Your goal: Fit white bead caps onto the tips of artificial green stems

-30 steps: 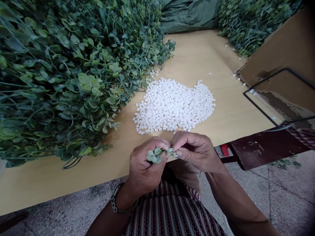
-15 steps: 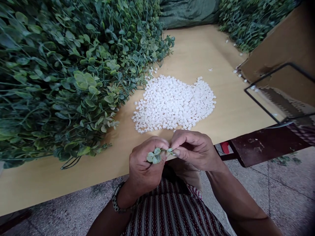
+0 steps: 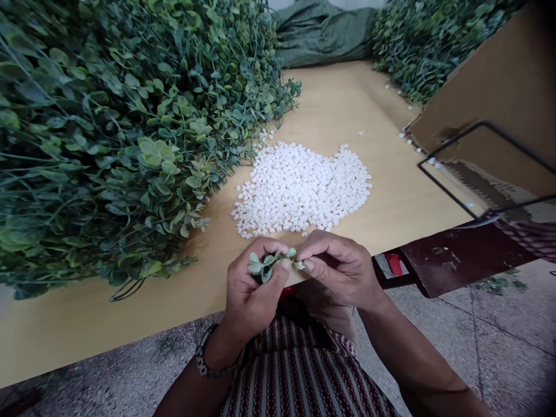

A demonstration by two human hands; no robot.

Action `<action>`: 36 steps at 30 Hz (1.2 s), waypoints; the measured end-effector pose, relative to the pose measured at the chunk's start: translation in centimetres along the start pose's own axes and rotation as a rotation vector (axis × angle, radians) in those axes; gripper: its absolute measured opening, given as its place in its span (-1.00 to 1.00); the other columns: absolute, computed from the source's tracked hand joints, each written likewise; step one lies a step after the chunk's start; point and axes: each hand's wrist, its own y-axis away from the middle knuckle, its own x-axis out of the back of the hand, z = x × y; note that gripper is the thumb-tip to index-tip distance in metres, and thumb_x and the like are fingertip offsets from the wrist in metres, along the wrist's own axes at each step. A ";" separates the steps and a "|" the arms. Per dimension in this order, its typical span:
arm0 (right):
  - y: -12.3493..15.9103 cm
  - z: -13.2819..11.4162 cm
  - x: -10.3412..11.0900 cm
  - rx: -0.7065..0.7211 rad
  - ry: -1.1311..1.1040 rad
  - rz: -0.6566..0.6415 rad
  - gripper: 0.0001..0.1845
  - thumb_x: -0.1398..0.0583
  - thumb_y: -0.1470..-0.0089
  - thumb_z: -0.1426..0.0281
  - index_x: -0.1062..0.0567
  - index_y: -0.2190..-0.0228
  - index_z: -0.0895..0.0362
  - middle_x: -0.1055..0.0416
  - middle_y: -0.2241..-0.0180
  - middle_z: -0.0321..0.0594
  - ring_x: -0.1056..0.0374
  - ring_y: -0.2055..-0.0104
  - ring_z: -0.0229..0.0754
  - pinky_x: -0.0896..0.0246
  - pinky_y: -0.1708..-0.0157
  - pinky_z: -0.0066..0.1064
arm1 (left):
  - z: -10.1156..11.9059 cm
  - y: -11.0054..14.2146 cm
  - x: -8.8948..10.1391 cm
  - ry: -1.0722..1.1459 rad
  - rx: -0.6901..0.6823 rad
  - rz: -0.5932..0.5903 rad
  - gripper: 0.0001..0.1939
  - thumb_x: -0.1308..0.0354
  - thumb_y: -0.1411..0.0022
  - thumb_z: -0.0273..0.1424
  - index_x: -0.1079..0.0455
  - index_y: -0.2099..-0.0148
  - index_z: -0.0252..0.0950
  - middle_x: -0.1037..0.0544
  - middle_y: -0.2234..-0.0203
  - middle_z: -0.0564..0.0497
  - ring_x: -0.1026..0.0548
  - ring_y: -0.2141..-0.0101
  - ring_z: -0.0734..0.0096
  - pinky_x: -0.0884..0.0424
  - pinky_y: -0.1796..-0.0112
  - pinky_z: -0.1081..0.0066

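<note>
My left hand point(image 3: 256, 295) is closed round an artificial leafy sprig point(image 3: 263, 266), its thumb pressed on the stem and green leaves sticking out on both sides. Close beside it, my right hand point(image 3: 339, 269) pinches a small white piece point(image 3: 299, 265) at the sprig's right end, between thumb and forefinger. The fingertips partly cover that piece. Just beyond both hands, a heap of small white plastic pieces point(image 3: 304, 185) lies on the tan tabletop point(image 3: 208, 301).
A big mass of artificial greenery point(image 3: 143, 127) fills the left of the table. Further back are a dark green cloth bundle point(image 3: 325, 35) and more greenery point(image 3: 417, 46). At right stand a cardboard box point(image 3: 490, 87) and a black wire frame point(image 3: 447, 185); a dark red bench point(image 3: 460, 258) sits below.
The sprig has turned in my left hand, and its leaves now point differently. My right fingertips stay at its right end, where a small white piece shows. The view has shifted slightly.
</note>
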 end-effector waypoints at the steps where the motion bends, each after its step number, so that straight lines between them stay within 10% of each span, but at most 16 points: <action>1: 0.1 0.0 0.4 0.045 0.042 0.001 -0.84 -0.19 -0.08 0.53 -0.50 0.27 0.10 -0.39 0.49 -0.30 -0.29 0.46 -0.31 -0.21 0.48 -0.44 | -0.2 0.0 0.0 0.021 -0.002 0.008 -0.91 -0.15 -0.19 -0.36 -0.41 0.31 -0.26 -0.41 0.50 0.07 -0.25 0.61 0.57 -0.24 0.56 0.48; 7: 1.0 0.0 4.7 0.069 0.477 0.187 -0.77 -0.17 -0.07 0.60 -0.49 0.27 0.08 -0.44 0.40 -0.24 -0.37 0.36 -0.25 -0.29 0.40 -0.39 | -0.3 -0.7 0.1 0.198 -0.060 0.012 -0.98 -0.23 -0.13 -0.42 -0.47 0.36 -0.25 -0.51 0.41 0.00 -0.30 0.61 0.57 -0.27 0.55 0.45; 10: 1.1 -0.1 5.6 0.075 0.656 0.051 -0.83 -0.17 -0.05 0.61 -0.47 0.31 0.15 -0.44 0.41 -0.19 -0.38 0.33 -0.21 -0.31 0.37 -0.36 | -0.2 -0.9 0.1 0.273 -0.055 0.033 -0.97 -0.27 -0.08 -0.47 -0.50 0.37 -0.24 -0.53 0.44 0.01 -0.32 0.60 0.58 -0.27 0.55 0.48; 21: -2.0 0.6 2.6 0.248 1.162 -0.188 -0.85 -0.15 -0.08 0.54 -0.51 0.47 0.24 -0.39 0.49 -0.12 -0.26 0.42 -0.13 -0.11 0.42 -0.26 | -0.6 -0.7 -0.2 0.187 0.015 0.126 -0.97 -0.30 -0.04 -0.44 -0.51 0.40 -0.29 -0.50 0.53 0.05 -0.26 0.66 0.63 -0.17 0.66 0.56; 30: -1.0 -0.9 2.0 0.016 0.180 0.016 -0.92 -0.21 -0.06 0.54 -0.51 0.38 0.15 -0.38 0.47 -0.27 -0.30 0.40 -0.28 -0.19 0.41 -0.39 | 0.2 -0.9 -0.6 0.065 -0.143 0.048 -0.96 -0.25 -0.06 -0.53 -0.51 0.43 -0.33 -0.51 0.57 0.04 -0.41 0.55 0.52 -0.37 0.52 0.52; 36: -0.6 -1.1 1.2 -0.092 -0.083 0.002 -0.91 -0.23 -0.05 0.52 -0.55 0.40 0.12 -0.36 0.51 -0.30 -0.25 0.45 -0.31 -0.15 0.42 -0.40 | 0.7 -0.9 -0.9 -0.044 -0.276 -0.016 -0.89 -0.21 -0.05 -0.63 -0.48 0.42 -0.36 -0.50 0.57 0.04 -0.43 0.52 0.51 -0.38 0.47 0.53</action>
